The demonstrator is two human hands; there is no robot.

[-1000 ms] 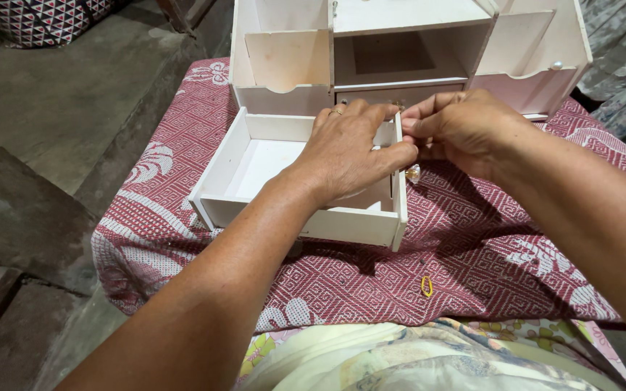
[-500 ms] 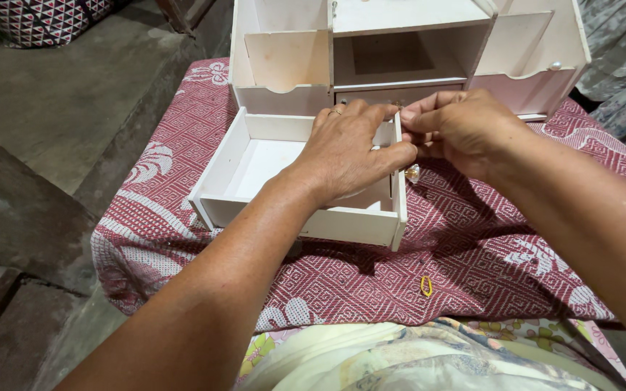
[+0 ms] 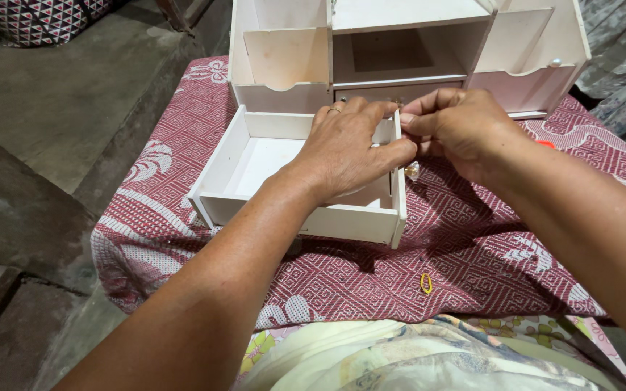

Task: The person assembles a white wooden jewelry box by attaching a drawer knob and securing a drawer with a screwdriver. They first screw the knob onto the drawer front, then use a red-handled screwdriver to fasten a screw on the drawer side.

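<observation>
Both hands' fingers point(image 3: 400, 152) pinch the white drawer's point(image 3: 255, 163) right-facing front panel.

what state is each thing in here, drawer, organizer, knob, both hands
white drawer: pulled out, lying on the cloth
white organizer: upright, middle slot vacant
clear knob: on the drawer front
left hand: gripping the drawer front
right hand: pinching at the drawer front
yellow loop: loose on the cloth

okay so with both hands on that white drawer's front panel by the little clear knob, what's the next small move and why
Probably steady the white wooden drawer with the left hand while the right hand works at the small clear knob. The knob sticks out from the front panel, the right fingertips pinch just above it, and the drawer lies loose on the red patterned cloth.
</observation>
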